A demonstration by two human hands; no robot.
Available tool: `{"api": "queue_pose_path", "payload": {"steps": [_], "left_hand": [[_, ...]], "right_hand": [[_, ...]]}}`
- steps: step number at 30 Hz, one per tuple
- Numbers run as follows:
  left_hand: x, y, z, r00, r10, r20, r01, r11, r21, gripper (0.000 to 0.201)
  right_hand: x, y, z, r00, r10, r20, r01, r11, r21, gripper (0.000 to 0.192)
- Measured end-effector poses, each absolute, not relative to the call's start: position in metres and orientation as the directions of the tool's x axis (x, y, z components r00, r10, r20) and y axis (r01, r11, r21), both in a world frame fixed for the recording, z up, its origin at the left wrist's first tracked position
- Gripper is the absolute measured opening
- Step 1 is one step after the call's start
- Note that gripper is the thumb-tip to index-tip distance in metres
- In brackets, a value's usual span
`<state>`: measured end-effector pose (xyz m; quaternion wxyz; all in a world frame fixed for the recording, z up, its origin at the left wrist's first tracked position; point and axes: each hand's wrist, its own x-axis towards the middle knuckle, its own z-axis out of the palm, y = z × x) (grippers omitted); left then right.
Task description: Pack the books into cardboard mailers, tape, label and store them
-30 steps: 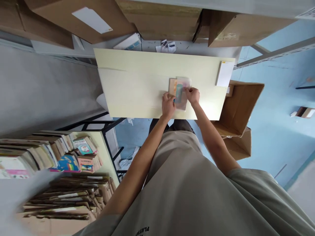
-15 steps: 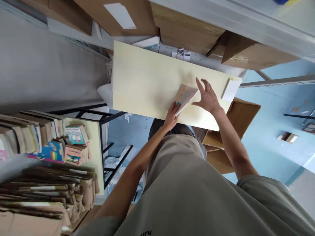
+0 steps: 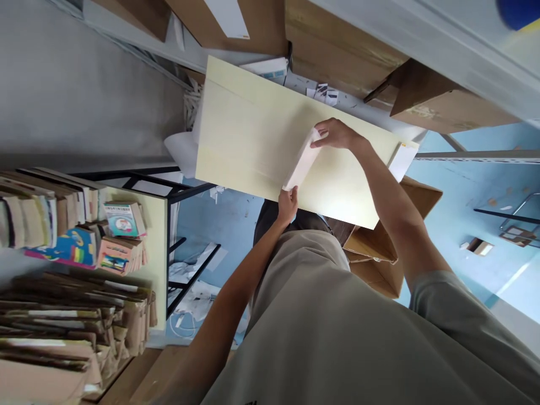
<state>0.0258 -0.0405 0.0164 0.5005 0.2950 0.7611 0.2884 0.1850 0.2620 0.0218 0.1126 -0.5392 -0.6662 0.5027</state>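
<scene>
Thin white-backed booklet [image 3: 300, 162] is held between both hands above the pale yellow tabletop [image 3: 248, 135], tilted up on edge so that mostly its plain white side shows. Its long axis runs from the near edge of the tabletop, by the left hand [image 3: 287, 203], up and away to the right hand [image 3: 337, 134]. The left hand's fingers are closed on the lower, near end; the right hand's fingers are curled over the upper, far end, pinching it.

Half a second ago the booklet lay lower and flatter, its coloured cover showing, with only the left hand at its near corner while the right hand hovered spread open beside it; a second ago it lay flat on the tabletop under both hands. Now it is raised, turned with the white side out, and gripped at both ends.

Farther right on the tabletop lies a small white card [image 3: 401, 160] at the edge. Beyond stand brown cardboard boxes [image 3: 337, 50]; an open cardboard box [image 3: 379, 247] sits below on the right. Stacked colourful books [image 3: 84, 236] fill the shelf on the left
</scene>
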Motion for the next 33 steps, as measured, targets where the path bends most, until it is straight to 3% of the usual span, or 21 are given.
{"api": "queue_pose_path", "payload": {"steps": [4, 8, 11, 17, 20, 22, 24, 30, 33], "left_hand": [[0.017, -0.024, 0.008, -0.358, 0.666, -0.655, 0.192, 0.739, 0.646, 0.023], [0.003, -0.013, 0.001, -0.343, 0.607, -0.717, 0.208, 0.793, 0.572, 0.029], [-0.010, -0.007, 0.005, -0.284, 0.663, -0.692, 0.341, 0.745, 0.573, 0.038], [-0.054, 0.033, 0.033, -0.266, 0.712, -0.650, 0.748, 0.578, 0.327, 0.027], [-0.079, 0.060, 0.041, -0.190, 0.816, -0.546, 0.798, 0.452, 0.399, 0.037], [-0.089, 0.072, 0.042, -0.099, 0.844, -0.528, 0.798, 0.384, 0.464, 0.047], [-0.092, 0.076, 0.042, -0.026, 0.850, -0.526, 0.794, 0.338, 0.506, 0.050], [-0.084, 0.077, 0.055, -0.020, 0.842, -0.539, 0.802, 0.335, 0.494, 0.058], [-0.077, 0.087, 0.075, -0.029, 0.874, -0.485, 0.817, 0.300, 0.493, 0.052]], "right_hand": [[0.148, 0.250, 0.001, -0.517, 0.738, -0.432, 0.676, 0.043, -0.736, 0.042], [0.120, 0.234, -0.019, -0.440, 0.791, -0.426, 0.770, 0.088, -0.632, 0.026], [0.103, 0.219, -0.027, -0.355, 0.863, -0.358, 0.808, 0.091, -0.582, 0.022], [0.088, 0.167, 0.000, -0.256, 0.910, -0.326, 0.871, 0.071, -0.487, 0.058], [0.101, 0.125, 0.020, -0.071, 0.938, -0.341, 0.882, -0.101, -0.460, 0.071], [0.111, 0.099, 0.028, 0.095, 0.875, -0.474, 0.846, -0.322, -0.425, 0.080], [0.117, 0.080, 0.033, 0.141, 0.788, -0.599, 0.787, -0.456, -0.416, 0.080], [0.110, 0.075, 0.060, 0.072, 0.720, -0.691, 0.764, -0.485, -0.426, 0.081], [0.119, 0.083, 0.086, 0.046, 0.756, -0.652, 0.765, -0.447, -0.464, 0.080]]}}
